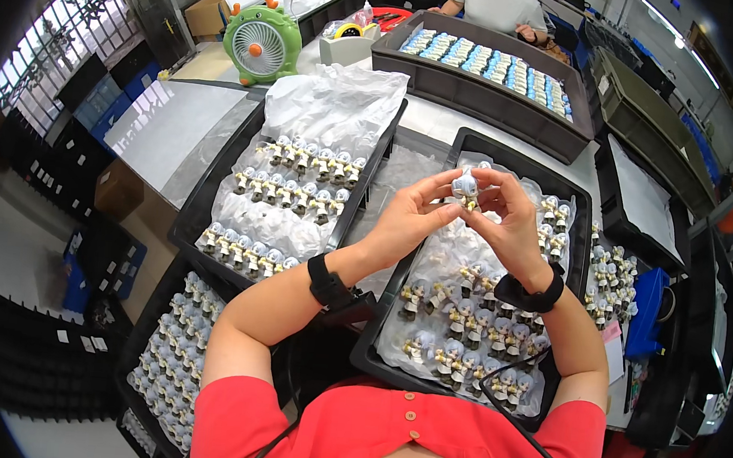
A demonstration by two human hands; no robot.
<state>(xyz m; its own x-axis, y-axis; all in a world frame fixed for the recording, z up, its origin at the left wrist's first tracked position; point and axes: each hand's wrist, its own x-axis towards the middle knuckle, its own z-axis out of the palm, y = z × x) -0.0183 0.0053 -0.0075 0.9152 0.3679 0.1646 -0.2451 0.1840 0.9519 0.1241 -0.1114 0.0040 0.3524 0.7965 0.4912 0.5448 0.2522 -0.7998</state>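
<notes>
Between my two hands is a small figurine (464, 186) with pale blue-grey hair, held upright by the fingertips. My left hand (415, 211) grips its left side with thumb and fingers. From the other side my right hand (509, 219) pinches it too. Both hands are above a black tray (583, 194) lined with crumpled plastic film, where several like figurines (463, 314) stand or lean in loose rows. To the left, a second black tray (191, 215) holds more figurines (296, 193) in neater rows on white film.
A green fan (260, 44) and a tape dispenser (348, 45) stand at the back. Behind the trays, a large grey crate (481, 87) holds blue-and-white pieces; a person (500, 11) sits beyond it. Another figurine tray (171, 360) is low left. A blue bin (649, 312) is at right.
</notes>
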